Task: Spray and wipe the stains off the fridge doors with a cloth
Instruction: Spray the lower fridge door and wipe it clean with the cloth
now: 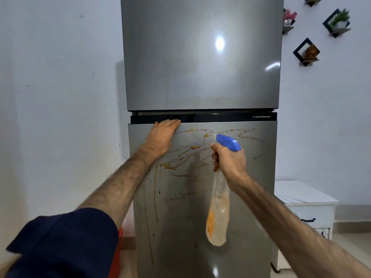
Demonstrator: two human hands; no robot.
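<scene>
Where hands [163, 135] work, a cabinet [307, 205] flanks the fridge [200, 77].

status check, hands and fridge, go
Left hand flat on lower door top edge. Right hand grips spray bottle, aimed at door. Orange stains unwiped. No cloth seen.

Below the right hand's [228, 161] grip the spray bottle [218, 213] smears into blur; its trigger hides behind curled fingers [215, 157].
</scene>
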